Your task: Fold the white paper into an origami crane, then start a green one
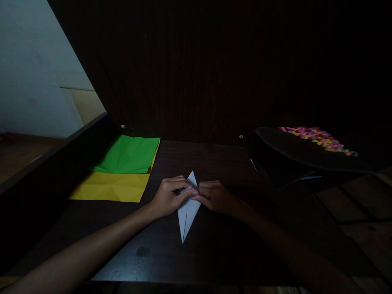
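Note:
A white sheet of paper (187, 217), folded into a long kite-like diamond, lies on the dark wooden table with one point toward me and one away. My left hand (172, 194) grips its left side, thumb laid across the middle. From the right, my right hand (216, 196) pinches the paper near the same spot, its fingers bent and closed. Both thumbs meet at the centre of the diamond. The fingers cover the middle of the folds, so the layers there are hidden.
Creased green paper (131, 155) lies over yellow paper (112, 188) at the left. A dark bag-like object (284, 151) at the right carries a strip of small colourful pieces (318, 138). A dark upright panel (190, 73) closes the table's back; a low ledge (61, 151) runs along its left.

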### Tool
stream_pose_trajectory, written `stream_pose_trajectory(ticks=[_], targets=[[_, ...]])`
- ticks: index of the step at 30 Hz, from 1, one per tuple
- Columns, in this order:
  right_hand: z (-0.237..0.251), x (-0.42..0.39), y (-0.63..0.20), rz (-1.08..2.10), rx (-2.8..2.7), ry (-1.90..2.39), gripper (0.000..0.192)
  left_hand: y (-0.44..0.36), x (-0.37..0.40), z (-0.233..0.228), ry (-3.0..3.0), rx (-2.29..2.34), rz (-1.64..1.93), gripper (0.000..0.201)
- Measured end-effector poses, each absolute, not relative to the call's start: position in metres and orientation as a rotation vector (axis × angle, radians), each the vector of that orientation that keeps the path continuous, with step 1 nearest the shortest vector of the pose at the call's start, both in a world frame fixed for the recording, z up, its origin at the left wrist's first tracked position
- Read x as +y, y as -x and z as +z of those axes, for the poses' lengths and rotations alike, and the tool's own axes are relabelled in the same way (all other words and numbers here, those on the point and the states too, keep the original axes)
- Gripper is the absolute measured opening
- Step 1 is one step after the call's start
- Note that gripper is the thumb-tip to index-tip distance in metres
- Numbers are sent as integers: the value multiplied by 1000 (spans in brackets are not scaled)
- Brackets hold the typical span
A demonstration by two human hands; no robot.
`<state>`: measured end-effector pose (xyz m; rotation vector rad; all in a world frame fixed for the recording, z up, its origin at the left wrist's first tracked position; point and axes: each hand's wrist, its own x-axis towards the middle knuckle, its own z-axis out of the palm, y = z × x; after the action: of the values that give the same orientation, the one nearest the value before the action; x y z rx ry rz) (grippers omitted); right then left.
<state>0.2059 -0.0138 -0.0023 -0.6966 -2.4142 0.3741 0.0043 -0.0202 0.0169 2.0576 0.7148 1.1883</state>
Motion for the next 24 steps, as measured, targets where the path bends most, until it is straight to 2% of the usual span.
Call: stream_pose_trajectory(ticks=[16,24], targets=[[0,-17,-205,415,-2365,723,30,-7,-21,19,-1940,809,1183,15],[6,-19,-203,637,-2283,910,22,-6,-14,21,-1770,1007,1244,18]])
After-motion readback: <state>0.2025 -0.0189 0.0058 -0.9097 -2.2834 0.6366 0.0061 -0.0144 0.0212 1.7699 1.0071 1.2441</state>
